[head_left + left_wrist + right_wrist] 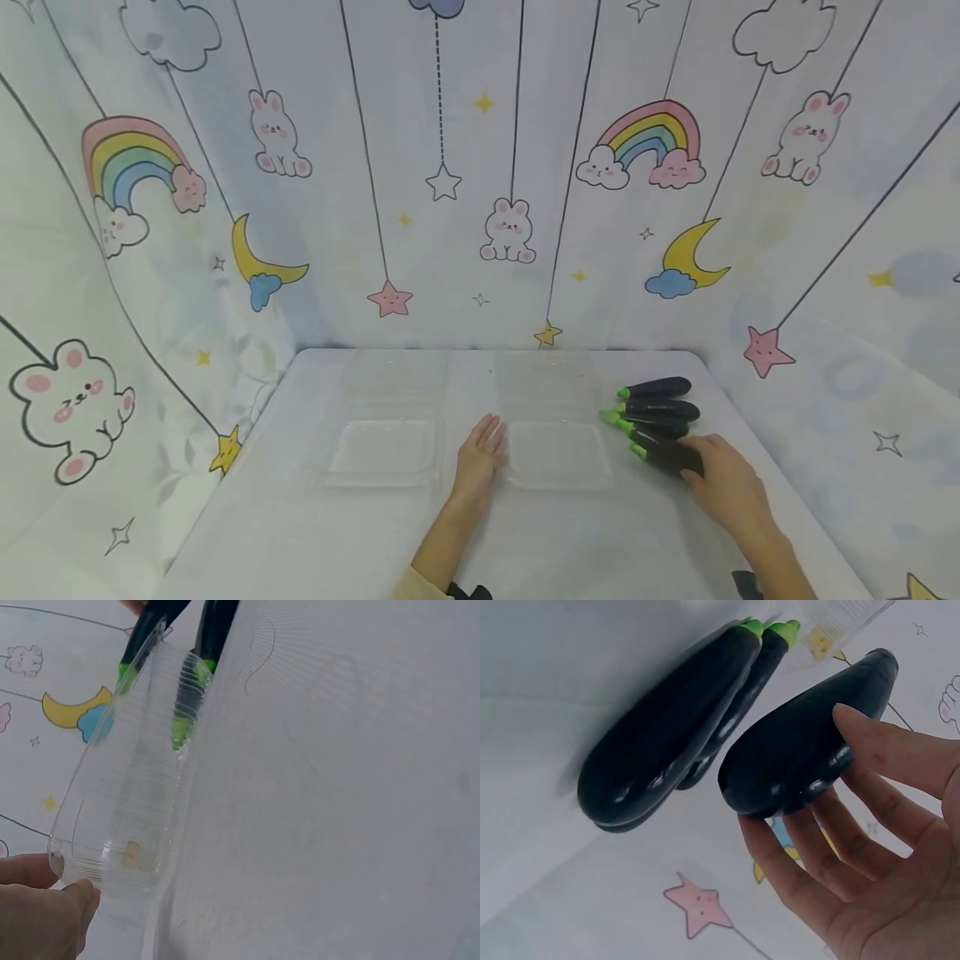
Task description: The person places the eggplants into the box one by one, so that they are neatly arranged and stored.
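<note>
My right hand (731,487) grips a dark purple eggplant (799,742) between thumb and fingers, its green stem end pointing left in the head view. Beside it, more eggplants (660,409) with green tops lie close together on the right of the table. My left hand (478,462) is at the near left side of a clear plastic container (562,454). In the left wrist view, its thumb and a finger pinch the container's rim (56,851). Nothing but the table surface shows through that container in the head view.
A second clear plastic container (386,450) sits left of my left hand. Behind the two containers are clear panels (547,375) near the back edge. The white table (330,550) meets a patterned cloth backdrop (450,250) at the back and sides. Dark objects (471,592) show at the bottom edge.
</note>
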{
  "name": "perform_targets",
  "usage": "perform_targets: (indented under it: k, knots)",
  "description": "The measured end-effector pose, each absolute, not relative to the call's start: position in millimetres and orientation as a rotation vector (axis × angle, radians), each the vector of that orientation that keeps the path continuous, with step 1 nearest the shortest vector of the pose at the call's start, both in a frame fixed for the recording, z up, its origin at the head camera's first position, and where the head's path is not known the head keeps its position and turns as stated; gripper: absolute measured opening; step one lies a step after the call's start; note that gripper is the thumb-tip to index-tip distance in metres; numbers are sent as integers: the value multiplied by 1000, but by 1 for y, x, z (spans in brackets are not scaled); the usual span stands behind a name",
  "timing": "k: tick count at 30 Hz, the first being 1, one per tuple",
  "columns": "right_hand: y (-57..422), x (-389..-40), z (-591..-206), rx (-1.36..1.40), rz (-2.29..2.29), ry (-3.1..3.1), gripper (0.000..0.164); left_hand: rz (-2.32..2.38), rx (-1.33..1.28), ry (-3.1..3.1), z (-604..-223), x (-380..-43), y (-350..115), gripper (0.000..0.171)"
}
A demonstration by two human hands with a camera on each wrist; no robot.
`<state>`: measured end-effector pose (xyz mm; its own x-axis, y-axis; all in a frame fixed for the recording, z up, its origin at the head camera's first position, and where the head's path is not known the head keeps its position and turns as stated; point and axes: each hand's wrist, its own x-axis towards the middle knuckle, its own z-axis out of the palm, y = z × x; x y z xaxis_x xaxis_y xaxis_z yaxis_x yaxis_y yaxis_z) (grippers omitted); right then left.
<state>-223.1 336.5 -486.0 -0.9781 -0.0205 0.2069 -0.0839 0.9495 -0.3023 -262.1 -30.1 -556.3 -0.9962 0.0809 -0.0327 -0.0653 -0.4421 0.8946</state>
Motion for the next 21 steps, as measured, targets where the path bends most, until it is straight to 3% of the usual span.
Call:
perform_targets:
  k: [21]
  knots:
    - [304,-241,-483,249,519,-2795,44,2596,28,1610,-558,-263,-30,84]
